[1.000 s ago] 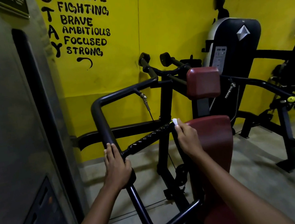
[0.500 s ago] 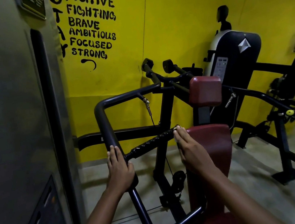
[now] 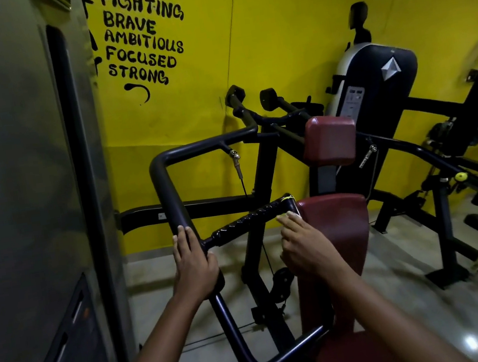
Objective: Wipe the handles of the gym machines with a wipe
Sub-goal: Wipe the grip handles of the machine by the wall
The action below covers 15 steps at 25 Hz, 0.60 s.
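The left hand [image 3: 194,267] is wrapping its fingers around the black frame bar [image 3: 172,196], just where the ribbed handle [image 3: 246,220] is branching off to the right. The right hand [image 3: 305,248] is hovering just below the handle's far end, fingers curled; a pale scrap of wipe [image 3: 293,214] is showing at the fingertips, though the grip itself is too blurred to tell. The dark red seat pad [image 3: 339,228] is sitting right beside that hand, with the red head pad [image 3: 330,140] above. A grey panel [image 3: 16,181] is crowding the left side, and more black machines [image 3: 371,82] are standing against the yellow wall [image 3: 286,20].
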Each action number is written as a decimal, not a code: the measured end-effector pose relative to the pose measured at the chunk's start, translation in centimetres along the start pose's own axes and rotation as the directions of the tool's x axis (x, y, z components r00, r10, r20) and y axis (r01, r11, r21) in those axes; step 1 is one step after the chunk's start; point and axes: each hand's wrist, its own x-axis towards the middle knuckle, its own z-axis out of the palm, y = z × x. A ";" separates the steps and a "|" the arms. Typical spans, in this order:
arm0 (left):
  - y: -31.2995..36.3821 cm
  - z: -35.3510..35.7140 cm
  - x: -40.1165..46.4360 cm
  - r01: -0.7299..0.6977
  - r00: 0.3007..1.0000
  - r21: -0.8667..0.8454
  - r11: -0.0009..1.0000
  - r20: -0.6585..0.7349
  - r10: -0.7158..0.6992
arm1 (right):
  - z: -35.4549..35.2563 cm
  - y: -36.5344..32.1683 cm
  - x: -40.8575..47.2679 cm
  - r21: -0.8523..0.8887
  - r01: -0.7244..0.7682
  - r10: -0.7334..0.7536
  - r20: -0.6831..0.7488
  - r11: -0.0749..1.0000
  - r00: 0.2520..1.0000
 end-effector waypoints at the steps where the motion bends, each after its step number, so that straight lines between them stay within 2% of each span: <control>1: 0.0 0.0 0.0 0.000 1.000 -0.002 1.000 0.000 0.000 | -0.1 0.4 -0.4 0.003 0.100 -0.100 -0.027 0.995 0.995; 4: 0.0 0.2 -0.1 -0.004 1.000 -0.008 1.000 0.001 0.004 | 0.1 1.1 -3.0 0.040 0.301 -0.297 -0.084 0.953 0.951; 9: -0.1 0.2 -0.1 -0.010 1.000 -0.023 1.000 -0.001 0.010 | 0.3 2.0 -2.4 0.166 0.361 -0.340 -0.139 0.918 0.930; 12: 0.0 0.0 -0.2 -0.010 1.000 -0.039 0.999 0.002 0.010 | 0.5 3.5 0.6 0.166 0.245 -0.214 -0.185 0.955 0.959; 14: 0.0 0.0 -0.2 -0.013 1.000 -0.042 0.999 0.002 0.013 | 1.2 3.7 1.6 0.253 0.077 -0.036 -0.162 0.964 0.986; 15: 0.1 0.0 -0.3 -0.013 1.000 -0.040 0.999 0.000 0.013 | 1.7 3.6 1.8 0.351 -0.047 0.093 -0.117 0.935 0.989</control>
